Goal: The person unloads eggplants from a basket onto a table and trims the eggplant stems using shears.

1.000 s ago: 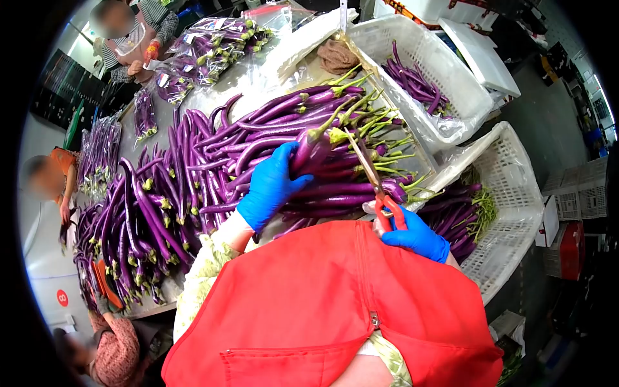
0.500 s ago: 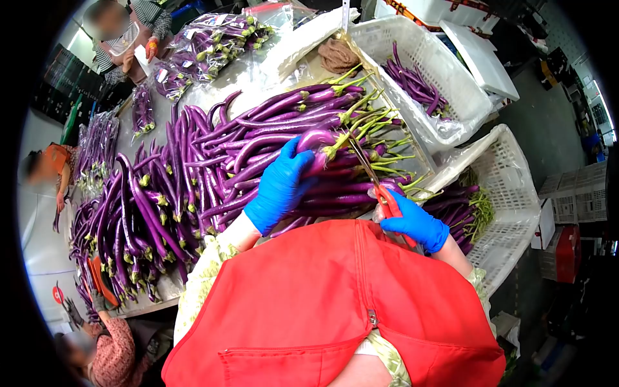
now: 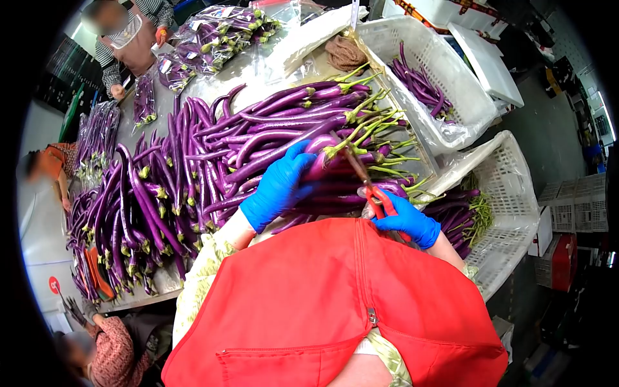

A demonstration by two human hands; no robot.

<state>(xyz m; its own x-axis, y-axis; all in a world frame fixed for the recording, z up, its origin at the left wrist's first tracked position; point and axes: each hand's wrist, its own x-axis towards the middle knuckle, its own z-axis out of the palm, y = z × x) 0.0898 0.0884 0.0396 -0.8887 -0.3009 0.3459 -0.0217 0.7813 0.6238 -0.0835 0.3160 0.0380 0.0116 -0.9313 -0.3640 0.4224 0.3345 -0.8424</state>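
Observation:
Blue-gloved, my left hand (image 3: 278, 188) is closed round eggplants (image 3: 320, 158) near their green stem ends. My right hand (image 3: 407, 220), also in a blue glove, grips red-handled scissors (image 3: 380, 201). Their blades point up and left, with the tips beside the stem of a held eggplant. Under and around both hands lies a pile of long purple eggplants (image 3: 271, 138), stems mostly toward the right. A second heap (image 3: 138, 213) spreads to the left on the metal table (image 3: 169, 284).
Bagged eggplants (image 3: 219, 32) lie at the back. A lined white crate (image 3: 474, 97) and another white crate (image 3: 509, 213) with eggplants and cut stems stand at the right. A brown cloth (image 3: 345, 53) lies near the back edge. Several people work along the left side.
The held eggplants have turned, with a stem now at the blades. The scissors and my right hand have shifted slightly left. People on the left have moved their hands.

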